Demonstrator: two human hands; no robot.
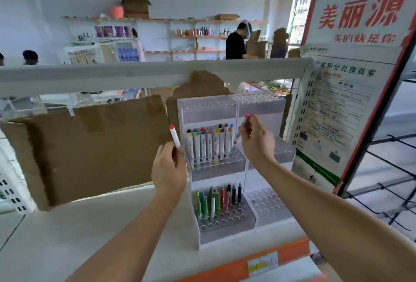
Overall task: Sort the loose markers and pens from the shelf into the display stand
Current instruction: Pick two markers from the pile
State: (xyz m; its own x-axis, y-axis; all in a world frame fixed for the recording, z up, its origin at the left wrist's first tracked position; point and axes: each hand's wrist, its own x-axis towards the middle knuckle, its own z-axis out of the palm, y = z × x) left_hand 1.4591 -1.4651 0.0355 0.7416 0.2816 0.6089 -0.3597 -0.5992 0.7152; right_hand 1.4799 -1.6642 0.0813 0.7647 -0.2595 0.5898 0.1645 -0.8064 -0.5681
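While both hands are raised in front of the display stand (211, 182), each holds one marker, two in all. The left hand (168, 169) pinches a white marker with a red cap (174, 136) between thumb and fingers, cap end pointing up and tilted slightly left, just beside the stand's left wall. The right hand (255, 141) grips a white marker with a pink cap (242, 124), fingers curled round its middle, held tilted before the stand's right column at the height of the middle tier. Roughly fourteen white markers (210, 144) stand upright in the left middle tier, caps of mixed colours; an exact count is hard where they overlap. About a dozen pens (216, 200) stand in the left bottom tier, green ones to the left, red and dark ones to the right. The stand sits on the white shelf (90, 225) near its right end, with brown cardboard (90, 146) behind it and a red-framed poster (351, 56) at the right edge.
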